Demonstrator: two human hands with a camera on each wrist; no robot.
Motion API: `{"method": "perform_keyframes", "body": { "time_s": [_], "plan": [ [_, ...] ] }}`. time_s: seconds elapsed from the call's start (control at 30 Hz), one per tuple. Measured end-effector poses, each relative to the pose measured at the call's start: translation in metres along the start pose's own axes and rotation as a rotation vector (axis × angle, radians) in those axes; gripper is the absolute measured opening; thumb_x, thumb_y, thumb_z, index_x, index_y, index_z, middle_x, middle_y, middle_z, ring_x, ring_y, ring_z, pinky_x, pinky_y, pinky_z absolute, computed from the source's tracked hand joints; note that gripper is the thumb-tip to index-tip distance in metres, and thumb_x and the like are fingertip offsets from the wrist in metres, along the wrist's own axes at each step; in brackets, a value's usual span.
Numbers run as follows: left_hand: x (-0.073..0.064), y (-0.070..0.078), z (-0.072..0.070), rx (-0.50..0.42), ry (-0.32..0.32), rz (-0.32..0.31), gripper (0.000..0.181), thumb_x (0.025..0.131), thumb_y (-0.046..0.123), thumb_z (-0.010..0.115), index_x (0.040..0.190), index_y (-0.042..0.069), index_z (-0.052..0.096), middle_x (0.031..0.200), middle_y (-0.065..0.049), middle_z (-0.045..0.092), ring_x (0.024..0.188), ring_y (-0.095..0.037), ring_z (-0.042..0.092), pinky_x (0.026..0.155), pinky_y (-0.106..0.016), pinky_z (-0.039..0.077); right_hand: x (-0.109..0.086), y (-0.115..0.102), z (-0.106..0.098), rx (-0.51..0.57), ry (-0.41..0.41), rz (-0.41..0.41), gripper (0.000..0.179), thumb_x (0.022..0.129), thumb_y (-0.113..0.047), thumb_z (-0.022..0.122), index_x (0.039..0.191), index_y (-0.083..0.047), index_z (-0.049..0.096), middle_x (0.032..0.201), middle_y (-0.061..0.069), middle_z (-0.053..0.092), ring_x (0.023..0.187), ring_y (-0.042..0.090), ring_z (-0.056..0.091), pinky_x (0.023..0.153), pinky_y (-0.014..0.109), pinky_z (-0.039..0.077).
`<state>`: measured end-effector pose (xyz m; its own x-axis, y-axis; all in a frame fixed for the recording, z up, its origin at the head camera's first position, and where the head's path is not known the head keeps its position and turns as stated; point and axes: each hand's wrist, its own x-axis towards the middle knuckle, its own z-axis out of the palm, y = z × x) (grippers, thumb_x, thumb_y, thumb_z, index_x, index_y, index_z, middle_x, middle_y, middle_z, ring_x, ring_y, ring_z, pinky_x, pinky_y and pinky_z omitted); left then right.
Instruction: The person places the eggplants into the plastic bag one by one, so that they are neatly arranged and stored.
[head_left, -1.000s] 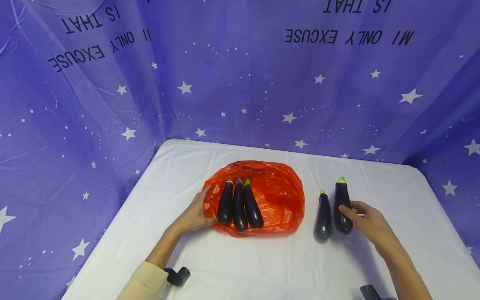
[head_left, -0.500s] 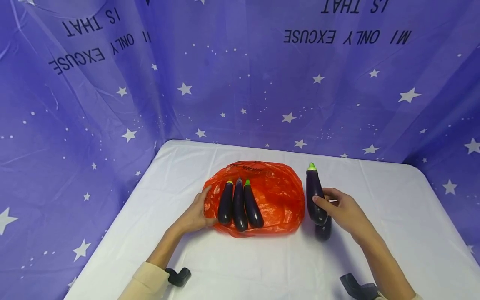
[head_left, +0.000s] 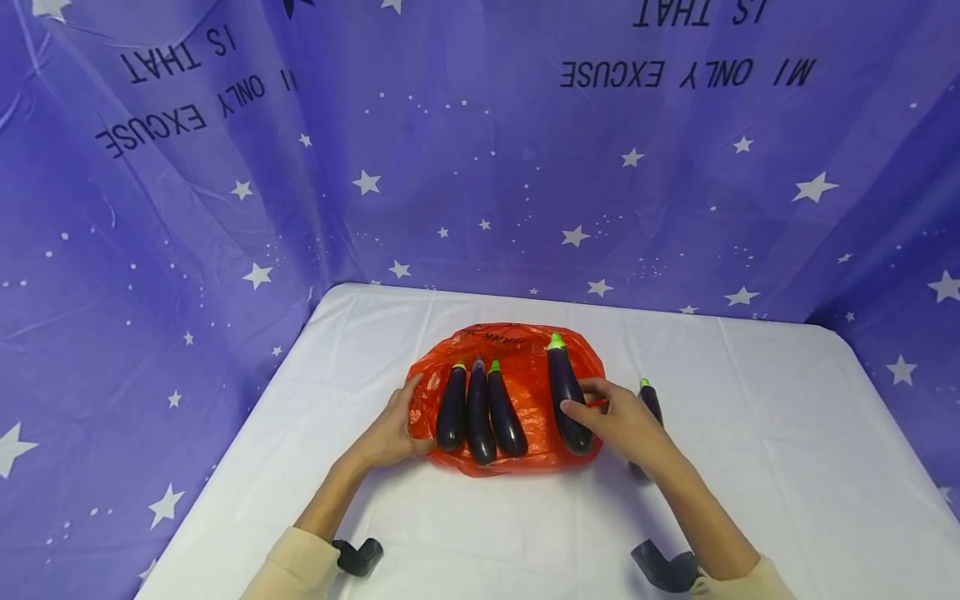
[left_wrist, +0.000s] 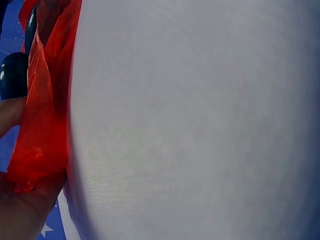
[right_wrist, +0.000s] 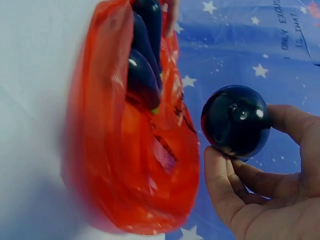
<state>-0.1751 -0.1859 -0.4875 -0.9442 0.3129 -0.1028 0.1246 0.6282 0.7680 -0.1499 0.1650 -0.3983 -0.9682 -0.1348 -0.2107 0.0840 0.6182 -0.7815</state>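
A red plastic bag lies with its mouth spread on the white table. Three dark purple eggplants rest side by side in its left part. My left hand holds the bag's left edge, thumb and fingers spread apart along the rim; in the left wrist view the film lies against the hand. With thumb and fingers my right hand grips a fourth eggplant, green stem pointing away, above the bag's right part. The right wrist view shows that eggplant's rounded end, raised and apart from the bag.
Another eggplant lies on the table right of the bag, partly hidden behind the right hand and forearm. The white-covered table is bounded by a purple star-printed curtain behind and at the sides. Dark wrist-camera mounts project from both wrists.
My right hand has carried its eggplant leftward from beside the other loose one to above the bag's right side. My left hand and the three eggplants in the bag have stayed in place.
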Motion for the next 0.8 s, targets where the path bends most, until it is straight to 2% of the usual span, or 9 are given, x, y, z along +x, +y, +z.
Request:
{"method": "perform_keyframes", "body": {
  "time_s": [0.2,0.4,0.8],
  "plan": [
    [-0.001,-0.001,0.001,-0.003,0.007,-0.002,0.11,0.067,0.021,0.083,0.152,0.014,0.012,0.137,-0.021,0.032,0.129,-0.039,0.036,0.104,-0.058,0.029,0.008,0.0,0.016,0.015,-0.011,0.03,0.059,0.084,-0.044,0.068,0.128,-0.007,0.055,0.101,0.006,0.063,0.083,0.019,0.057,0.071,0.03,0.053],
    [-0.001,-0.001,0.0,-0.003,0.006,-0.004,0.11,0.068,0.022,0.083,0.152,0.015,0.012,0.139,-0.022,0.031,0.13,-0.04,0.034,0.105,-0.059,0.028,0.018,0.0,0.031,-0.039,0.003,0.019,0.055,0.084,-0.038,0.07,0.126,-0.006,0.057,0.102,0.008,0.063,0.082,0.02,0.057,0.071,0.032,0.054],
    [0.0,-0.001,0.0,-0.003,-0.003,0.002,0.111,0.068,0.023,0.083,0.152,0.014,0.011,0.139,-0.021,0.031,0.13,-0.04,0.034,0.105,-0.058,0.029,0.033,0.005,0.053,-0.12,0.019,0.011,0.051,0.083,-0.036,0.071,0.12,-0.003,0.06,0.085,0.004,0.062,0.075,0.018,0.055,0.064,0.028,0.051]
  ]
}}
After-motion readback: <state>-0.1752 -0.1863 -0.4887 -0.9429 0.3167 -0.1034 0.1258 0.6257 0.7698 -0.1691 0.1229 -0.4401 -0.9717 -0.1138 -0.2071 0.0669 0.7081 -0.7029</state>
